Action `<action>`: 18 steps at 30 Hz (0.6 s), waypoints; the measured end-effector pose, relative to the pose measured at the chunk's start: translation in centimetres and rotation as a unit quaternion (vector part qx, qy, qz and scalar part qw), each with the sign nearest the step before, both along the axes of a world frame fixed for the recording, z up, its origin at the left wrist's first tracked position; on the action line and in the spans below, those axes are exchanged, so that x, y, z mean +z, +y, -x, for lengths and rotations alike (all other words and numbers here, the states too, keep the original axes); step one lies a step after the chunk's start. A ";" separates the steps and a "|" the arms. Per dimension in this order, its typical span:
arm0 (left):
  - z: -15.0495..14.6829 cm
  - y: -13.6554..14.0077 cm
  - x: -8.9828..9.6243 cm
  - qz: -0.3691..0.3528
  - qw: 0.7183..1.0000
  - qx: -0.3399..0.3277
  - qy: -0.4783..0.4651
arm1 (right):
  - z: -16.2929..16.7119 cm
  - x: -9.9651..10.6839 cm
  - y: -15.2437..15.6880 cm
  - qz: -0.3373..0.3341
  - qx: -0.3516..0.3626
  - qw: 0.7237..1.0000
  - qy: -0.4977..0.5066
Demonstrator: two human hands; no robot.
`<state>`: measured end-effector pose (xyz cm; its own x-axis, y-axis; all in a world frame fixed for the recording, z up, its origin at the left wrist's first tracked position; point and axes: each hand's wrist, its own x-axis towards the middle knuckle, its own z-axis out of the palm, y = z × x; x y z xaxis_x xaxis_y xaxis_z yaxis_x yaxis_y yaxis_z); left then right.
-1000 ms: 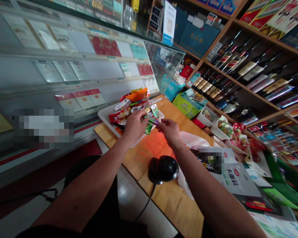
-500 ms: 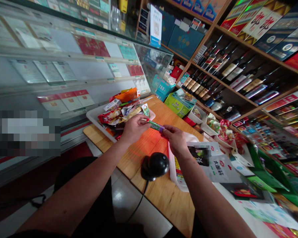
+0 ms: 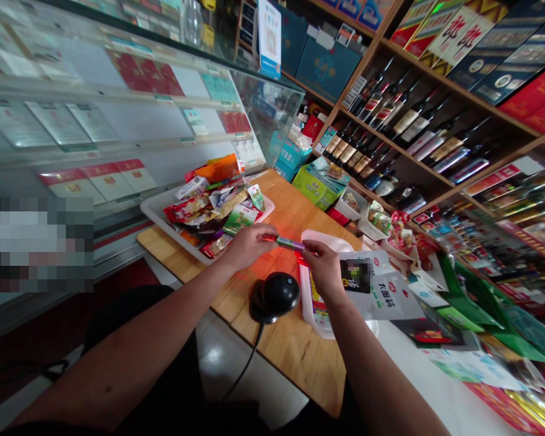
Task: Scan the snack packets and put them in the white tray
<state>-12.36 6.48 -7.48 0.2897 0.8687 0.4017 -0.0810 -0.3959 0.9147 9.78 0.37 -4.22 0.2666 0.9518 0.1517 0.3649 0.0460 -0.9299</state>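
White tray point(image 3: 157, 213) w/ snack packs at countertop's point(image 3: 300, 357) far-left corner. Left hand point(image 3: 247, 245) & right hand point(image 3: 322, 269) each pinch one end of a slim green stick pack point(image 3: 289, 243), above the black scanner point(image 3: 275, 295) near the front edge. Risk: pack tilts, barcode missed, or slips from a light pinch. Pack print too small to read.

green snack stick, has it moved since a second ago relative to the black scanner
Yes. The green snack stick, held by the left hand and right hand, has come from the tray pile toward the black scanner.
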 end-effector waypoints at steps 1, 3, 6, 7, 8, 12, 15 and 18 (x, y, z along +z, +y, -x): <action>-0.1 -0.2 0.0 -0.017 1.000 0.007 0.025 | -0.1 -0.3 -0.3 0.007 -0.005 1.000 0.012; -0.4 -0.6 -0.1 -0.023 0.997 0.013 0.073 | -0.2 -0.8 -0.9 0.021 -0.013 0.998 0.054; -1.0 -0.9 -0.6 0.001 0.996 -0.009 0.093 | -0.3 -1.5 -1.5 0.036 -0.025 0.993 0.109; -1.2 -0.9 -0.8 0.007 0.996 -0.018 0.090 | -0.4 -1.8 -1.6 0.035 -0.032 0.992 0.116; -1.3 -0.9 -0.9 0.010 0.996 -0.026 0.087 | -0.6 -2.1 -1.7 0.032 -0.039 0.992 0.116; -1.7 -1.2 -1.0 0.017 0.993 -0.036 0.112 | -1.6 -3.5 -2.0 0.018 -0.056 0.994 0.088; -1.8 -1.4 -0.8 0.015 0.988 -0.028 0.150 | -2.2 -4.3 -2.2 0.016 -0.067 0.997 0.033; -1.9 -1.4 -0.8 0.020 0.984 -0.030 0.174 | -2.4 -4.8 -2.6 0.014 -0.070 0.997 0.012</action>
